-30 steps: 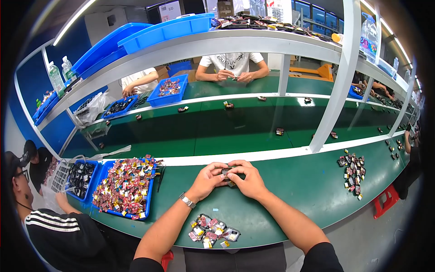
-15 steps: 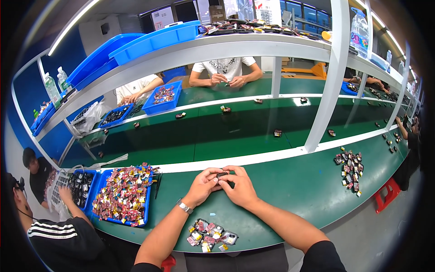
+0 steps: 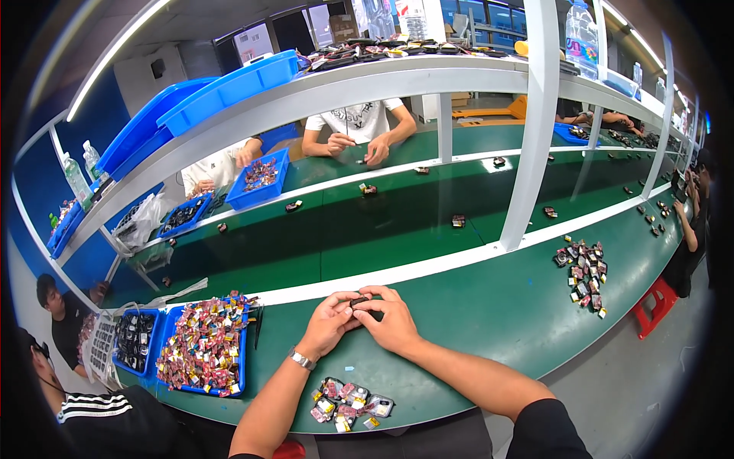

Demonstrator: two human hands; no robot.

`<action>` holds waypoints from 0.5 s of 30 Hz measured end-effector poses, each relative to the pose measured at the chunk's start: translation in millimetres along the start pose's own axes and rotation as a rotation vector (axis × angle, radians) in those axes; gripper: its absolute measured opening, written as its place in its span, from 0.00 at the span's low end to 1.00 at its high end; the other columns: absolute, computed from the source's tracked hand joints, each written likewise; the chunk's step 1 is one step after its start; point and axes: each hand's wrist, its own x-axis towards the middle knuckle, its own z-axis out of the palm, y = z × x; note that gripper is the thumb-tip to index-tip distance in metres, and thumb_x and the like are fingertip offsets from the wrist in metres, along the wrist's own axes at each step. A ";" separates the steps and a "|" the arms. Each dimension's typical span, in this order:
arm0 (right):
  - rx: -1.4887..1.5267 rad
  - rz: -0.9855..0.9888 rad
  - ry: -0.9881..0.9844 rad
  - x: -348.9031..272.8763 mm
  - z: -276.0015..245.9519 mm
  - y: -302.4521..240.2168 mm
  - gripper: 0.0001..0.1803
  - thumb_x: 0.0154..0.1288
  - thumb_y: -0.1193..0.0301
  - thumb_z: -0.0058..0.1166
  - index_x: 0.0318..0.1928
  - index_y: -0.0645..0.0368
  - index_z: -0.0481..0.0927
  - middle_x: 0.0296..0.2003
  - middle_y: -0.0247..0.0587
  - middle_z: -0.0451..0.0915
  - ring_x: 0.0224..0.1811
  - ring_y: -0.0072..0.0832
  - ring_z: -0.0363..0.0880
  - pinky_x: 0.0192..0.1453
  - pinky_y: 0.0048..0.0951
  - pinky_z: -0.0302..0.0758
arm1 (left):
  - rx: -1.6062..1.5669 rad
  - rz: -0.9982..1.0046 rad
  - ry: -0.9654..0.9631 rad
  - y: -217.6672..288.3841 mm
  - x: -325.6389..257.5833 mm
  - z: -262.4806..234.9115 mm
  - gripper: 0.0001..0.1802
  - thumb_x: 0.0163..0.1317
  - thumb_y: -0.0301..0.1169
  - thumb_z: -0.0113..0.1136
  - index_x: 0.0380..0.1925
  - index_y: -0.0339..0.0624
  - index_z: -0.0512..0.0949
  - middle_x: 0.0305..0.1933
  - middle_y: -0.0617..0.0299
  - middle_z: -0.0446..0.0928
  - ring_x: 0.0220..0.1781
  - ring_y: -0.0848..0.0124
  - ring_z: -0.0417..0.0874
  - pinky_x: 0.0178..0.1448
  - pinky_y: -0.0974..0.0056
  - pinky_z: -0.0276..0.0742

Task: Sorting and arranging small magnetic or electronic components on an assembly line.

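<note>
Between the fingertips of both hands is a small black casing [image 3: 358,303], held above the green bench [image 3: 474,321]. My left hand [image 3: 327,327] grips its left side, a metal-banded watch [image 3: 302,359] on that wrist. My right hand [image 3: 388,323] pinches it from the right, thumb and fingers closed on it. The fingers cover most of the casing, so its inside is hidden. Nearer to me, between my forearms, lies a small cluster of black casings [image 3: 380,405] with pinkish-red circuit boards and yellow-and-silver battery cells.
To my left stands a blue tray [image 3: 243,375] heaped with circuit boards and cells, beside another blue tray [image 3: 157,336] of black casings. Dark tweezers [image 3: 258,325] lie alongside. Assembled units [image 3: 585,275] are piled at right. Beyond the white frame [image 3: 382,283], a belt [image 3: 397,245] carries scattered units.
The view has shifted slightly, while my hands still hold the casing with a nearly unchanged grip. Across the belt, a person's hands have moved apart. The left neighbour's arm has withdrawn from the casing tray.
</note>
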 end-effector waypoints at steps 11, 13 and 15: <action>-0.057 -0.139 -0.018 1.3 -4.7 -4.9 0.10 0.58 0.72 0.63 0.41 0.55 0.86 0.57 0.41 0.75 0.60 0.41 0.71 0.61 0.39 0.72 | 0.064 0.070 -0.005 -2.1 -0.9 -0.4 0.15 0.72 0.24 0.49 0.56 0.35 0.69 0.64 0.51 0.72 0.59 0.66 0.78 0.63 0.61 0.77; -0.056 -0.130 -0.043 1.6 -6.5 -6.8 0.10 0.57 0.72 0.63 0.41 0.55 0.86 0.58 0.42 0.74 0.62 0.42 0.70 0.62 0.40 0.71 | 0.071 0.091 -0.003 -2.2 -0.6 -0.6 0.15 0.72 0.23 0.48 0.56 0.35 0.69 0.65 0.50 0.71 0.59 0.66 0.78 0.63 0.61 0.77; -0.047 -0.119 -0.026 2.4 -6.8 -6.1 0.09 0.57 0.72 0.63 0.40 0.56 0.86 0.57 0.43 0.75 0.60 0.43 0.70 0.62 0.40 0.71 | 0.031 0.085 -0.011 -1.4 0.6 -3.4 0.15 0.71 0.23 0.49 0.57 0.35 0.69 0.65 0.50 0.71 0.60 0.66 0.78 0.63 0.60 0.77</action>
